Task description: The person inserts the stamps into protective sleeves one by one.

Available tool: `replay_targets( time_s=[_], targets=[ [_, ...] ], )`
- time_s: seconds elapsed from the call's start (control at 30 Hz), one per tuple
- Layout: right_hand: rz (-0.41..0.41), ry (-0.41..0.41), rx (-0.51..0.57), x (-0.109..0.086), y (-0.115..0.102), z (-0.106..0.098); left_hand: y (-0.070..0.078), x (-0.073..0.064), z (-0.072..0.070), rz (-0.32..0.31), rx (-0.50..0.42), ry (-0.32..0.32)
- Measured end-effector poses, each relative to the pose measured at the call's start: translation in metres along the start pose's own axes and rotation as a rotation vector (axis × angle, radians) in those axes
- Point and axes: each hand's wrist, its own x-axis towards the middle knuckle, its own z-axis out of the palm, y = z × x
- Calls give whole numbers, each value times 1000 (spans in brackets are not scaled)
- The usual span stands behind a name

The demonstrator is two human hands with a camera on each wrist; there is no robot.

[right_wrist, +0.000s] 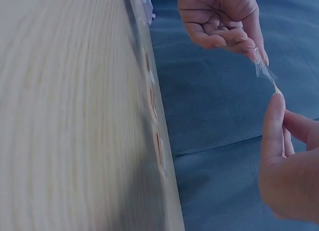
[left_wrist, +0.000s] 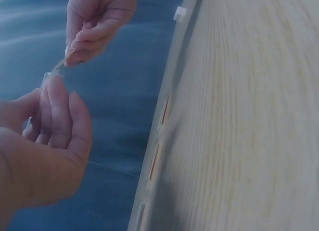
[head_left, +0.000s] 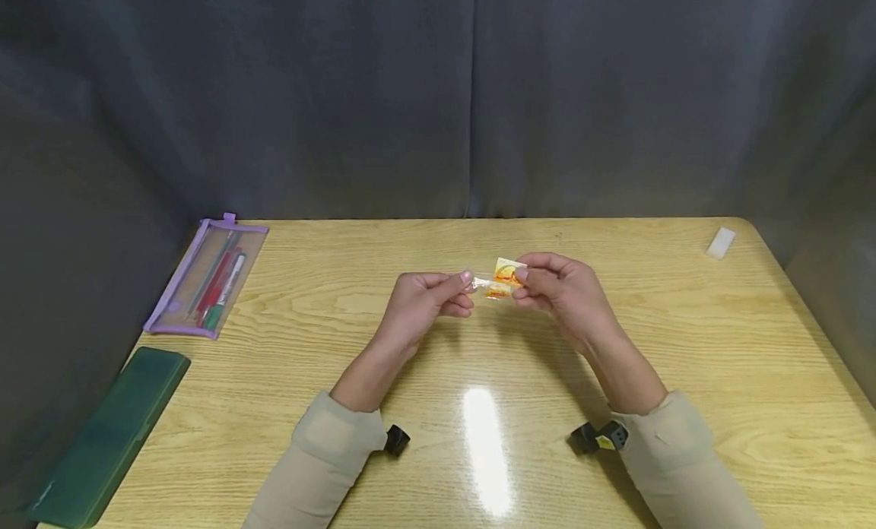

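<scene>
A small clear plastic packet with a yellow and orange printed label (head_left: 507, 271) is stretched between the two hands, above the table. My left hand (head_left: 430, 297) pinches its clear end between thumb and fingers. At the printed end, my right hand (head_left: 557, 289) grips with thumb and fingers. The left wrist view shows the left hand (left_wrist: 57, 126) holding the clear film, with the right hand (left_wrist: 99, 27) beyond it. In the right wrist view the clear film (right_wrist: 261, 64) spans the gap between the fingertips. The packet's contents cannot be made out.
On the table (head_left: 308, 301), a purple-edged mesh pouch (head_left: 178, 312) with pens lies at the left. Nearer sits a dark green case (head_left: 112, 438). A white block (head_left: 721, 242) rests at the far right. Several thin reddish strips (left_wrist: 154, 161) line the table's edge in the wrist views.
</scene>
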Motion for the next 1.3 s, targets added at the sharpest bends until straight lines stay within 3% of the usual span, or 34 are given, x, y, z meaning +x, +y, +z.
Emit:
replay_targets(
  time_s=[0.23,0.47,0.67,1.0,1.3],
  targets=[
    [-17,0,-15,0,2,4,0,-1,0,39,-9,25],
    [-62,20,-143,-3,2,10,2,-1,1,60,-7,47],
    [-106,85,-105,-4,2,9,2,-1,1,79,8,56],
    [-115,80,-118,-4,4,11,1,-1,1,79,-9,62],
    [-55,18,-182,-3,4,10,1,0,2,112,-17,70]
  ],
)
